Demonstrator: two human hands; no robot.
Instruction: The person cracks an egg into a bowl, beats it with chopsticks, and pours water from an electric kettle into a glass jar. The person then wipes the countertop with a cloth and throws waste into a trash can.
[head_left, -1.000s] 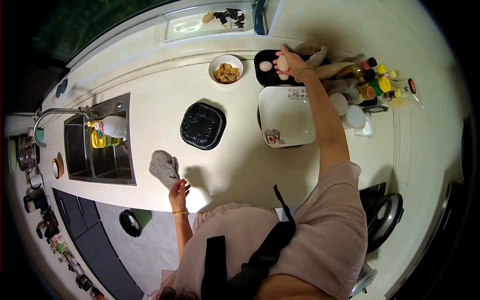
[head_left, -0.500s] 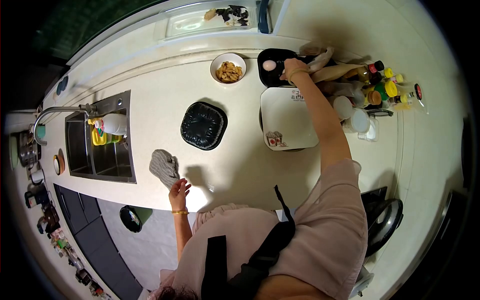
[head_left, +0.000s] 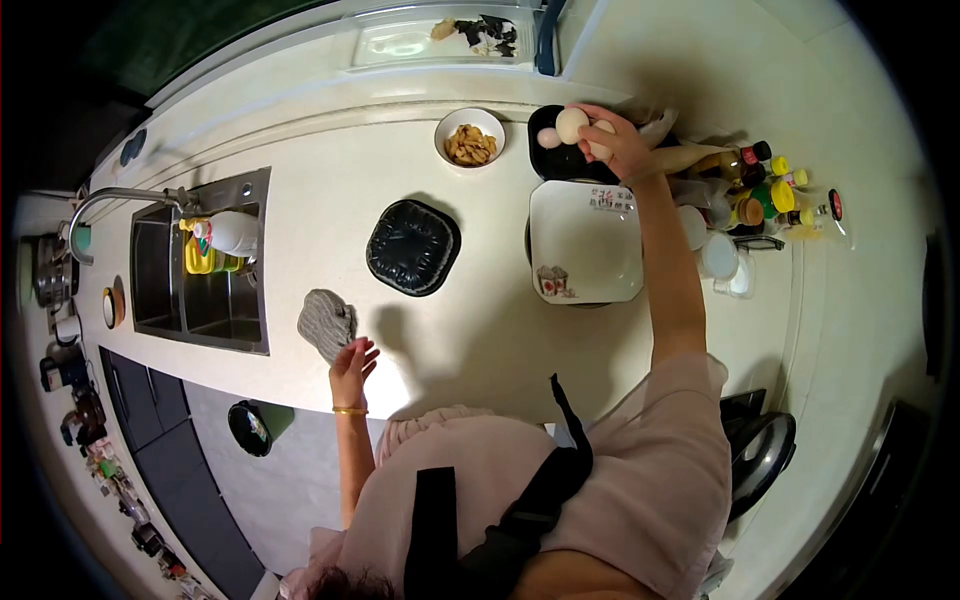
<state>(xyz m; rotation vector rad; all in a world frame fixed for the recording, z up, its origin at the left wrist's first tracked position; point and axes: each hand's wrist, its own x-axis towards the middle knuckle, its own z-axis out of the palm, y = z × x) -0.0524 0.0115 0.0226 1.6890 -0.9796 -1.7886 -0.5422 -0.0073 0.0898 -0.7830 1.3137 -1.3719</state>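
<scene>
My right hand is raised over a black tray at the back right. Its fingers are wrapped round two pale eggs, one egg at the fingertips and a second egg nearer the palm. Another, pinker egg rests in the tray. Just in front of the tray lies a square white plate with printed drawings. My left hand hovers by the counter's front edge, fingers loosely apart and holding nothing. Beside its fingertips is a grey striped cloth.
A black upturned-looking container sits mid-counter. Behind it stands a white bowl of brown pieces. Bottles and jars crowd the right side. At left is a sink with a white bottle. A bin stands below.
My right hand has lifted out of the tray and turned, now showing two eggs in its grip. My left hand has shifted slightly, closer to the grey cloth.
</scene>
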